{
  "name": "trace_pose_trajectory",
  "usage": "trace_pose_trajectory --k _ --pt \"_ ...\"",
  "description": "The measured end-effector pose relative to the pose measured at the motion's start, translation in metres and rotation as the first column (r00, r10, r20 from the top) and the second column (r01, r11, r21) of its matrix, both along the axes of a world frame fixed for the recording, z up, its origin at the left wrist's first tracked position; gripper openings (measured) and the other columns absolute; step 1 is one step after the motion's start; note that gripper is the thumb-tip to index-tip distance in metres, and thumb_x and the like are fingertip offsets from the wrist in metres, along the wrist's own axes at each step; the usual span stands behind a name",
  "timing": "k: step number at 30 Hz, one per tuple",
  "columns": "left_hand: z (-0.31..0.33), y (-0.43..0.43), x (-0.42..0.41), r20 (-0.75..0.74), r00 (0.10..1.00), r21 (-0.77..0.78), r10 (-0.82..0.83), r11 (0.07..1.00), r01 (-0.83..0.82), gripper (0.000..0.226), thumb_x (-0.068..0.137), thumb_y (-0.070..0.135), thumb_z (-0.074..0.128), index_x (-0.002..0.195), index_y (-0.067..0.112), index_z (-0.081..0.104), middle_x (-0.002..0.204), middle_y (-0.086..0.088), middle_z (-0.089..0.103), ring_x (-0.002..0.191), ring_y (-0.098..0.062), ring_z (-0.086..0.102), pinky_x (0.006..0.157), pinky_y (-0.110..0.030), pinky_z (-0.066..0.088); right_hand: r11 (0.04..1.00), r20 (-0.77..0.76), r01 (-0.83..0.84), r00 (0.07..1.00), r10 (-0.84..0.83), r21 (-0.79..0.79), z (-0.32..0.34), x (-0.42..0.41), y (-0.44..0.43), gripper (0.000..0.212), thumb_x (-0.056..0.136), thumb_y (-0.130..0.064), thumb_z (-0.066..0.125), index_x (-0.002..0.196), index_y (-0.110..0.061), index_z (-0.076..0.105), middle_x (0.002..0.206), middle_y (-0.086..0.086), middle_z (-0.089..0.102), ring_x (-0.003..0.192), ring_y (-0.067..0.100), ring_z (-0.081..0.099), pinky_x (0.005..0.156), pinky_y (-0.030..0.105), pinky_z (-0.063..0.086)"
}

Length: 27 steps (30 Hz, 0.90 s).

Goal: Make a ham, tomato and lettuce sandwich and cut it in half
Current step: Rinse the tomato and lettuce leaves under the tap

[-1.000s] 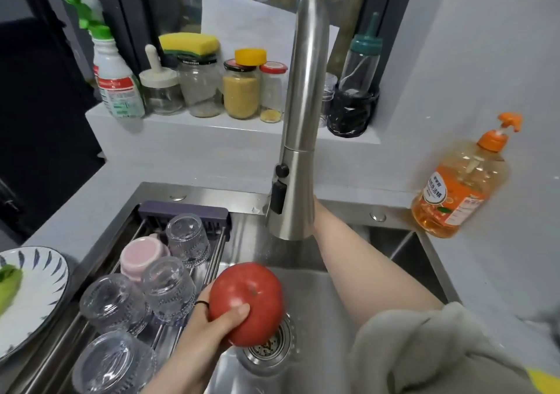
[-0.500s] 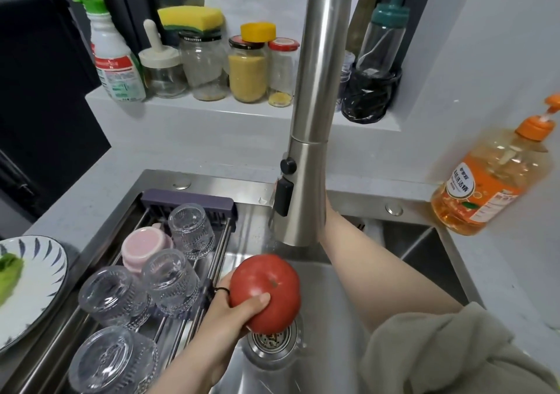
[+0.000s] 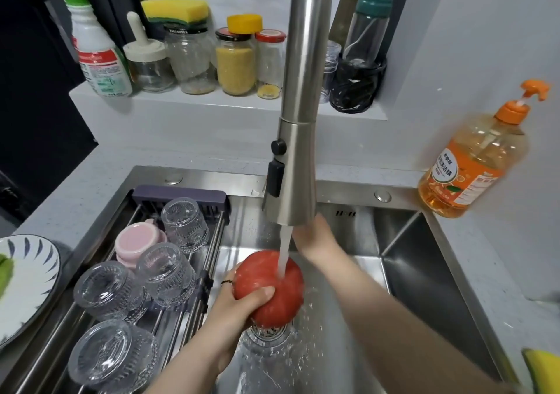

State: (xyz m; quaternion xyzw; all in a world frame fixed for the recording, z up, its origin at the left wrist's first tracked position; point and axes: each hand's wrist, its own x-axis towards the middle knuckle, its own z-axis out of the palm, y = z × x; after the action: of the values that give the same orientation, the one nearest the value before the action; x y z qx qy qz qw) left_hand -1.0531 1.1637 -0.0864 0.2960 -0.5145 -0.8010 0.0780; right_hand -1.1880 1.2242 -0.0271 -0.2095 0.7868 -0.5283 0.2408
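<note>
The tomato (image 3: 257, 274) sits above the drain (image 3: 270, 332) of the sink (image 3: 424, 275), under the water stream (image 3: 283, 251) from the faucet (image 3: 298, 151). The left hand (image 3: 233, 307) grips it from below-left, thumb curled over the front and fingers wrapped behind. The right hand (image 3: 316, 237) reaches behind the faucet head, which hides its fingers, so I cannot tell whether they are spread or holding anything.

1. A home kitchen: a stainless steel sink (image 3: 424, 287) with a tall pull-out tap (image 3: 303, 105) running water over a tomato (image 3: 260, 275).
2. Upturned glasses (image 3: 185, 221) and a pink cup (image 3: 138, 242) sit on a rack (image 3: 178, 193) across the sink.
3. Food jars (image 3: 235, 66), a sponge (image 3: 175, 10) and a spray cleaner (image 3: 97, 57) line the ledge (image 3: 212, 102); a dish soap bottle (image 3: 472, 166) stands on the counter (image 3: 75, 187).
</note>
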Motion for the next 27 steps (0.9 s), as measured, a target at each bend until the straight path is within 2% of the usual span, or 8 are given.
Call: trace_pose_trajectory --k 3,6,9,12,15,17,21,27 --pt "-0.001 0.008 -0.007 0.003 1.000 0.003 -0.008 1.000 0.008 0.077 0.043 0.019 0.076 0.115 0.018 0.049 0.105 -0.013 0.064 0.091 -0.027 0.063 0.068 -0.034 0.052 0.999 -0.035 0.011 0.999 -0.009 0.033 -0.036 0.052 0.036 0.032 0.094 -0.018 0.042 0.124 -0.020 0.050 0.126 -0.004 0.051 0.114 0.010 0.048 0.101 0.026 0.037" --pt "-0.002 0.016 -0.006 0.029 0.996 -0.046 -0.083 0.995 0.084 0.071 0.043 0.021 0.077 0.107 0.024 0.049 0.100 -0.008 0.064 0.086 -0.022 0.064 0.059 -0.027 0.053 0.991 -0.267 0.031 0.964 0.006 0.133 -0.054 0.064 0.048 0.032 0.096 -0.021 0.037 0.125 -0.022 0.051 0.123 -0.011 0.048 0.113 0.005 0.044 0.096 0.018 0.032" --pt "-0.006 0.021 -0.002 0.061 0.982 -0.180 -0.177 0.966 0.185 0.068 0.045 0.017 0.074 0.106 0.027 0.047 0.097 0.000 0.061 0.081 -0.011 0.062 0.053 -0.014 0.049 0.994 0.128 -0.003 0.992 -0.011 0.108 -0.044 0.040 0.048 0.026 0.095 -0.024 0.040 0.094 -0.018 0.065 0.092 -0.006 0.059 0.081 0.006 0.054 0.076 0.018 0.043" --pt "-0.007 0.023 -0.003 0.070 0.984 -0.232 -0.163 0.957 0.175 0.060 0.057 0.014 0.078 0.105 0.031 0.048 0.098 0.004 0.059 0.084 -0.010 0.060 0.053 -0.013 0.049 0.998 0.358 0.061 0.933 -0.050 -0.022 -0.041 0.036 0.047 0.030 0.095 -0.018 0.039 0.080 -0.021 0.064 0.096 0.005 0.062 0.085 0.015 0.057 0.085 0.026 0.046" --pt "-0.006 0.016 -0.007 0.066 0.998 -0.089 -0.015 0.996 0.021 0.035 0.078 0.010 0.066 0.104 0.026 0.049 0.098 -0.002 0.061 0.084 -0.018 0.062 0.056 -0.025 0.051 0.998 -0.122 0.053 0.991 -0.049 0.031 -0.061 0.063 0.044 0.027 0.096 -0.013 0.038 0.109 -0.019 0.061 0.121 -0.006 0.050 0.113 0.009 0.045 0.099 0.015 0.032" --pt "-0.009 0.012 -0.007 0.079 0.997 -0.092 -0.007 0.996 0.014 0.028 0.080 0.012 0.064 0.101 0.025 0.051 0.097 -0.004 0.062 0.083 -0.020 0.063 0.059 -0.028 0.052 0.998 -0.248 0.038 0.968 -0.027 0.041 -0.066 0.069 0.042 0.030 0.095 -0.011 0.038 0.117 -0.016 0.058 0.125 -0.009 0.046 0.118 0.008 0.043 0.103 0.016 0.028" --pt "-0.011 0.012 -0.005 0.102 0.995 -0.132 -0.003 0.991 0.017 0.030 0.078 0.009 0.066 0.096 0.028 0.051 0.093 0.001 0.060 0.082 -0.018 0.062 0.058 -0.028 0.053 1.000 0.145 -0.007 0.989 0.010 -0.019 -0.047 0.049 0.037 0.024 0.097 -0.017 0.036 0.097 -0.028 0.058 0.097 -0.008 0.058 0.088 0.002 0.055 0.067 0.002 0.041" --pt "-0.009 0.006 -0.005 0.134 0.991 0.017 0.012 1.000 -0.015 0.035 0.081 0.021 0.062 0.113 0.019 0.048 0.104 -0.012 0.061 0.089 -0.030 0.063 0.072 -0.042 0.055 0.995 0.196 -0.036 0.979 0.055 -0.098 -0.055 0.064 0.043 0.025 0.093 -0.022 0.046 0.104 -0.045 0.048 0.122 -0.008 0.047 0.108 0.011 0.051 0.091 0.026 0.048"
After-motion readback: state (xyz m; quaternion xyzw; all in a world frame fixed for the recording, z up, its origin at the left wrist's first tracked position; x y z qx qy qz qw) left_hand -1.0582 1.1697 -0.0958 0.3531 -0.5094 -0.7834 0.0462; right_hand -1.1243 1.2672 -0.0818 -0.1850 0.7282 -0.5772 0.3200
